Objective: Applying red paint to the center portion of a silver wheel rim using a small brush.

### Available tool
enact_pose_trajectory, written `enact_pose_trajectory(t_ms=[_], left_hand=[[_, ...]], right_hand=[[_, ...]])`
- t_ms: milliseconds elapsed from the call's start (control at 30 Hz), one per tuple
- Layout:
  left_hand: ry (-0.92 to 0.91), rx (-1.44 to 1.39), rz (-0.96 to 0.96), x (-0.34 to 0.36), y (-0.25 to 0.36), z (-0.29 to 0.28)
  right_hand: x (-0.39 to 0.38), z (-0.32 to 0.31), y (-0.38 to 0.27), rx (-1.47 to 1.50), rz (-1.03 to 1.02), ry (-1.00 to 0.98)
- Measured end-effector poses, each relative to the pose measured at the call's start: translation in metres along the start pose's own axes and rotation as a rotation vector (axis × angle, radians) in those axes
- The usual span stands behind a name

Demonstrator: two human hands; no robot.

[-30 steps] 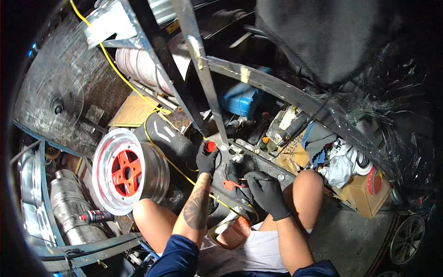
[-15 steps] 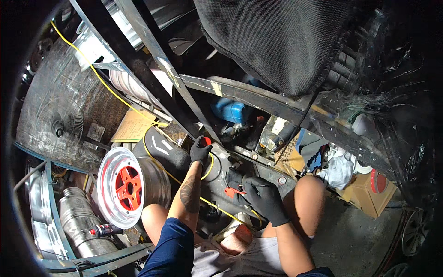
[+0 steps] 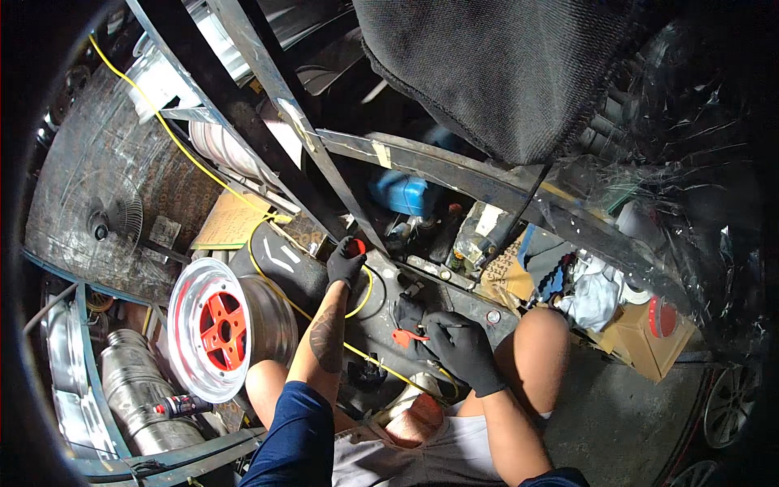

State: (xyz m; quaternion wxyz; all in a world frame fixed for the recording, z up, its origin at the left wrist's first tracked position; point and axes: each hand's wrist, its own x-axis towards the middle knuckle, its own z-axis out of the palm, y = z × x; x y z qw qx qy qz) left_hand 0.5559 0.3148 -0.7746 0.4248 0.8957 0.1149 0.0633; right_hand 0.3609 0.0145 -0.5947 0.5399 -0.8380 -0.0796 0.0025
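My left hand (image 3: 346, 264), in a black glove, is closed around a small red round piece (image 3: 359, 247), out over the dark work surface. Its kind is too small to make out. My right hand (image 3: 464, 351), also gloved in black, is curled above my right thigh, with a thin rod-like tool (image 3: 456, 326) showing at its fingers. Just left of those fingers lies a red air blow gun (image 3: 407, 337), partly against dark cloth or rubber. A yellow hose (image 3: 369, 355) runs under my left forearm.
A silver wheel rim with a red spoked centre (image 3: 223, 331) stands at my left, near a spray can (image 3: 182, 405). Steel frame bars (image 3: 329, 154) cross ahead. A blue container (image 3: 402, 193) sits behind them. At right is a cardboard box (image 3: 649, 353); dark fabric (image 3: 495, 73) hangs overhead.
The whole view has shifted slightly. My left hand has moved a little to the left and down in the picture, still holding the red piece. My right hand looks nearly unchanged.
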Motion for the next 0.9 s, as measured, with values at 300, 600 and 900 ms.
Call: enact_pose_trajectory(t_ms=[300,600,900], left_hand=[[-0.033,0.047,0.025,-0.005,0.009,-0.004],[-0.031,0.014,0.027,-0.007,-0.005,-0.003],[-0.083,-0.48,-0.06,-0.004,-0.052,0.01]], right_hand=[[-0.003,0.005,0.01,-0.04,0.037,-0.025],[0.0,0.002,0.001,-0.068,0.01,-0.068],[0.004,0.008,-0.005,0.033,0.015,-0.059]])
